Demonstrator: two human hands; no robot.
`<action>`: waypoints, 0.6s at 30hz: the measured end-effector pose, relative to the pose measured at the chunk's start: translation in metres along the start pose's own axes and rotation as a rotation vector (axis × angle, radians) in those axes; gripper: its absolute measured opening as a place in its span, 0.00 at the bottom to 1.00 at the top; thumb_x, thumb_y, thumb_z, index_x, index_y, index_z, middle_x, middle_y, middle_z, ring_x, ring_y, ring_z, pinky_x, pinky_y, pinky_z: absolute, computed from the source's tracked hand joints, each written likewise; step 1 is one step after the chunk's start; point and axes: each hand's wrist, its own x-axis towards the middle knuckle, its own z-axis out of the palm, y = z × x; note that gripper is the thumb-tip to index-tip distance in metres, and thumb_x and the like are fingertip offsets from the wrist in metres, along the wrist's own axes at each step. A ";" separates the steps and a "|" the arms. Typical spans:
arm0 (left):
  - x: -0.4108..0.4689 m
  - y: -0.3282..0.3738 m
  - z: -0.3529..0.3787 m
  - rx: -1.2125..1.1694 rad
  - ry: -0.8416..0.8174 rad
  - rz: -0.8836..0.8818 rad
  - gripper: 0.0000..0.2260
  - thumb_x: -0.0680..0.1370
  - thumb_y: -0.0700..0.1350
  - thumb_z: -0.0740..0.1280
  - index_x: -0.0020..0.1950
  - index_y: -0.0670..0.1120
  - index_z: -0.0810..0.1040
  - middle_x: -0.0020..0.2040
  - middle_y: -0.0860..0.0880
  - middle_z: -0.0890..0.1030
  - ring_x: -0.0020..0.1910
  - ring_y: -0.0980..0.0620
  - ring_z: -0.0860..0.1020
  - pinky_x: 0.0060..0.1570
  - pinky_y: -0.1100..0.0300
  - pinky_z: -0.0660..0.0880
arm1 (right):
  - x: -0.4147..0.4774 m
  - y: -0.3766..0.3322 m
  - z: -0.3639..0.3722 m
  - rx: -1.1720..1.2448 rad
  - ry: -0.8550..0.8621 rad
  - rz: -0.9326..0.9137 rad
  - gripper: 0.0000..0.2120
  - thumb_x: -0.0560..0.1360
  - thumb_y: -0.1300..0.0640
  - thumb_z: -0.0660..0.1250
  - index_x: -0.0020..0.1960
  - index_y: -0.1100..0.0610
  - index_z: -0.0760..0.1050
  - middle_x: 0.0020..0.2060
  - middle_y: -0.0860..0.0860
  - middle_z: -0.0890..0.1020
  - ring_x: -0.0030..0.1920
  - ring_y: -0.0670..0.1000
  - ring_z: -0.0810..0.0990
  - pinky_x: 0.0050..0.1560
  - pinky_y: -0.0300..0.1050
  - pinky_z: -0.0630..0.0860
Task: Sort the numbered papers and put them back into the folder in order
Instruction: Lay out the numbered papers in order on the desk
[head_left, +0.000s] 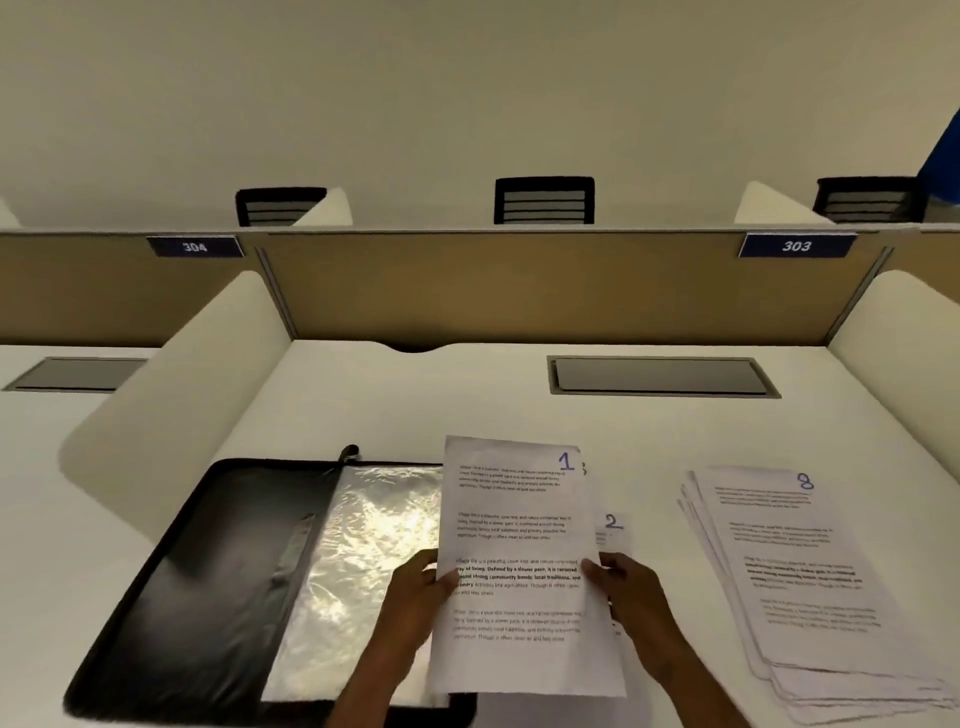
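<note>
From my head camera, looking down: I hold the sheet marked 1 (519, 561) up off the desk, pinched at both side edges. My left hand (415, 597) grips its left edge with the thumb on the printed face, and my right hand (631, 597) grips the right edge the same way, fingers closed on the paper. Holding it by both sides keeps the thin sheet flat and lets me steer it, I judge, toward the folder's sleeve.

The folder (208, 582) lies open to the left of my left hand and partly under it. Its left half is a black, matte, slightly padded cover with rounded corners and a zip edge; a zip pull sticks up at its far edge. Its right half is a clear plastic sleeve (363, 561), wrinkled and glossy, catching the light in bright patches. I cannot tell whether the sleeve holds anything.

Behind sheet 1, peeking out just above my right hand, is the sheet marked 2 (615, 527); only its numbered corner shows, and another corner shows faintly further up. I take it these are the sorted ones, kept near so they follow in order.

Well to the right of my right hand rests a loose, fanned pile of papers (800, 582) with the sheet marked 8 on top. Its edges are staggered, the paper plain white with printed paragraphs and blue handwritten numbers.

Everything sits on a smooth white desk (467, 395) with rounded side dividers.
</note>
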 end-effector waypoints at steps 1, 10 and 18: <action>0.000 0.000 -0.018 -0.007 0.005 -0.002 0.08 0.79 0.36 0.67 0.57 0.46 0.78 0.47 0.47 0.86 0.45 0.48 0.85 0.38 0.58 0.79 | -0.001 -0.003 0.017 0.016 -0.016 -0.018 0.08 0.76 0.55 0.71 0.53 0.57 0.81 0.46 0.51 0.86 0.44 0.52 0.85 0.42 0.48 0.82; 0.033 0.009 -0.133 0.071 0.160 0.024 0.08 0.76 0.38 0.71 0.53 0.47 0.80 0.49 0.46 0.85 0.44 0.48 0.85 0.49 0.47 0.82 | 0.019 -0.034 0.140 -0.039 -0.025 -0.130 0.05 0.75 0.54 0.72 0.48 0.54 0.83 0.43 0.49 0.86 0.45 0.52 0.84 0.44 0.45 0.78; 0.099 0.035 -0.202 0.183 0.340 0.061 0.07 0.74 0.42 0.75 0.48 0.50 0.80 0.45 0.52 0.85 0.41 0.54 0.84 0.43 0.57 0.81 | 0.083 -0.081 0.218 -0.158 -0.111 -0.189 0.05 0.75 0.52 0.71 0.43 0.52 0.83 0.39 0.48 0.86 0.43 0.54 0.84 0.48 0.54 0.81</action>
